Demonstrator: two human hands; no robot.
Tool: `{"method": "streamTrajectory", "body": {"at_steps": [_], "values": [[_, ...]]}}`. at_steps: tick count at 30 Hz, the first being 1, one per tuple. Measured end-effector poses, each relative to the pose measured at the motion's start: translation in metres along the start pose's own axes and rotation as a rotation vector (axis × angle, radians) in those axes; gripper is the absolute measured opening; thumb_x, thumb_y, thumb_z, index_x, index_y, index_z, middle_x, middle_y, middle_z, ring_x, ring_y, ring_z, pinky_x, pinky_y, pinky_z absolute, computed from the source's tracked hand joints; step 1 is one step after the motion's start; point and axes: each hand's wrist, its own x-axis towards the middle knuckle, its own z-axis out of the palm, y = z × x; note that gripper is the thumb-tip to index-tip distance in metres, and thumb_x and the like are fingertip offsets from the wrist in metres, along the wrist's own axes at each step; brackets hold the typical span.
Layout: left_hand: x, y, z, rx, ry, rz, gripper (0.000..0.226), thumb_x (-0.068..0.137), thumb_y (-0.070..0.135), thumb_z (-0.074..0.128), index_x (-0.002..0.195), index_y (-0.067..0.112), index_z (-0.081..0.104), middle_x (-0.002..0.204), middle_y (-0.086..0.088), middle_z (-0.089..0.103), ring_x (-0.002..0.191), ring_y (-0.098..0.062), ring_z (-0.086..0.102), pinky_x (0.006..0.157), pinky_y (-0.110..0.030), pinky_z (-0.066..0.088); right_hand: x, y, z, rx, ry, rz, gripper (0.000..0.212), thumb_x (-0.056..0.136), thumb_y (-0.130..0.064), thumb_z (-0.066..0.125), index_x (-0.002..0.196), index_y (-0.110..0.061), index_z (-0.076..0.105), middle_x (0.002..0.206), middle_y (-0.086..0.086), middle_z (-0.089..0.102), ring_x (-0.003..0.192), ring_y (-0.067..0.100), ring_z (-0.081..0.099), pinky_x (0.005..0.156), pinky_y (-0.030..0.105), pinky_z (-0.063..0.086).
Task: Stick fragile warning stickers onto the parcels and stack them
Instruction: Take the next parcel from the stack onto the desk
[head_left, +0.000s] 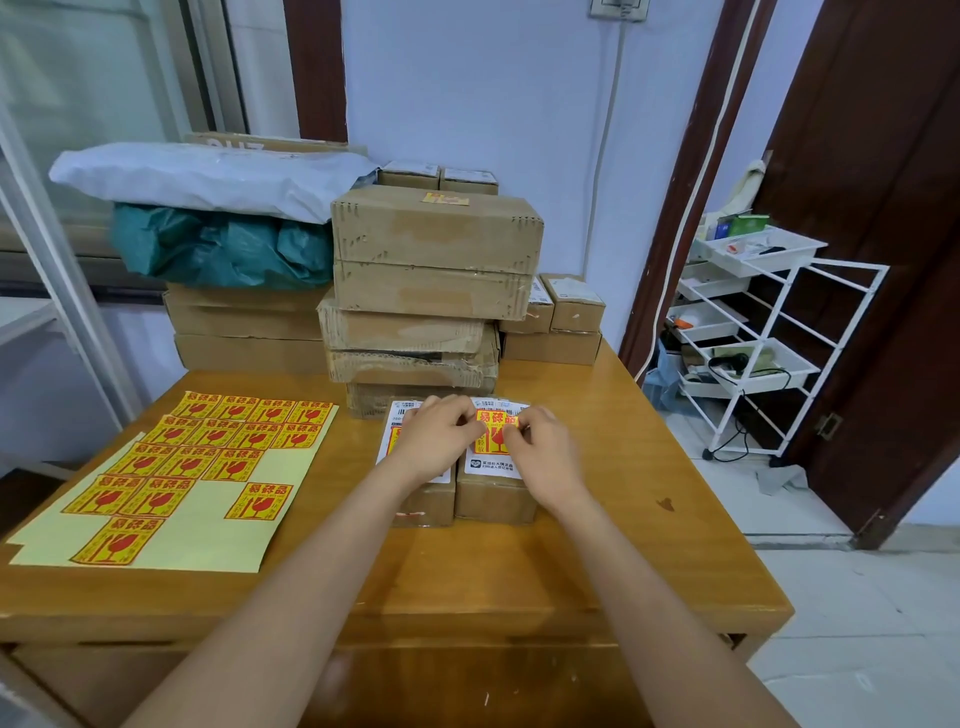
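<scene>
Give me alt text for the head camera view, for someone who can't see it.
Both hands, left hand and right hand, press a yellow fragile sticker onto a small cardboard parcel on a wooden table. A sticker sheet lies left, stacked boxes behind.

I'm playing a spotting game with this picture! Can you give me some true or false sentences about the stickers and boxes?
1. Both hands, left hand and right hand, touch the sticker on the small parcel. True.
2. The sticker sheet lies right of the parcels. False: it lies left.
3. The stickers are blue. False: yellow and red.
4. The top box of the stack already has a sticker. True.
</scene>
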Motion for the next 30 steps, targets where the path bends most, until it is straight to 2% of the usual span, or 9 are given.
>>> {"method": "streamTrajectory", "body": {"at_steps": [3,10,17,20,26,30], "values": [[0.0008,-0.0022,0.0014,0.009,0.013,0.016,0.029,0.092,0.023,0.051,0.066,0.025,0.039,0.073,0.010,0.044,0.091,-0.016,0.040,0.088,-0.038,0.032,-0.0006,0.0013,0.0003,0.027,-0.005,0.006,0.023,0.090,-0.018,0.054,0.070,-0.009,0.047,0.075,-0.008,0.039,0.061,0.014,0.039,0.057,0.033,0.031],[0.0039,-0.0057,0.0040,0.020,0.023,0.026,0.025,0.089,0.021,0.055,0.067,0.024,0.042,0.076,0.009,0.045,0.090,-0.017,0.041,0.083,-0.036,0.032,-0.0011,0.0019,0.0004,0.025,-0.018,0.010,0.035,0.088,-0.018,0.058,0.060,-0.019,0.038,0.079,-0.007,0.041,0.057,0.009,0.037,0.052,0.028,0.028],[0.0044,-0.0066,0.0042,0.045,0.033,0.049,0.029,0.088,0.020,0.055,0.064,0.026,0.039,0.074,0.011,0.041,0.087,-0.015,0.038,0.079,-0.033,0.029,-0.0007,0.0018,-0.0011,-0.005,-0.029,0.001,0.034,0.088,-0.018,0.058,0.060,-0.020,0.039,0.079,-0.007,0.041,0.058,0.009,0.039,0.054,0.030,0.030],[0.0046,-0.0071,0.0046,0.052,0.036,0.053,0.030,0.087,0.020,0.056,0.064,0.026,0.039,0.074,0.010,0.041,0.086,-0.016,0.038,0.079,-0.033,0.029,-0.0008,0.0023,-0.0010,-0.018,-0.033,0.000,0.033,0.087,-0.018,0.059,0.060,-0.021,0.039,0.077,-0.009,0.040,0.057,0.007,0.040,0.051,0.026,0.029],[0.0059,-0.0086,0.0061,0.059,0.043,0.066,0.023,0.085,0.021,0.059,0.067,0.022,0.045,0.084,0.005,0.049,0.088,-0.017,0.040,0.078,-0.033,0.030,-0.0005,0.0031,-0.0007,-0.023,-0.031,-0.007,0.033,0.086,-0.017,0.061,0.061,-0.023,0.041,0.079,-0.009,0.041,0.057,0.006,0.042,0.052,0.025,0.030],[0.0066,-0.0087,0.0063,0.085,0.047,0.077,0.019,0.081,0.026,0.065,0.072,0.019,0.050,0.081,0.008,0.046,0.087,-0.016,0.040,0.075,-0.031,0.027,-0.0002,0.0039,-0.0005,-0.016,-0.029,-0.005,0.032,0.085,-0.018,0.062,0.061,-0.024,0.041,0.080,-0.009,0.041,0.058,0.007,0.042,0.054,0.027,0.031]]}}
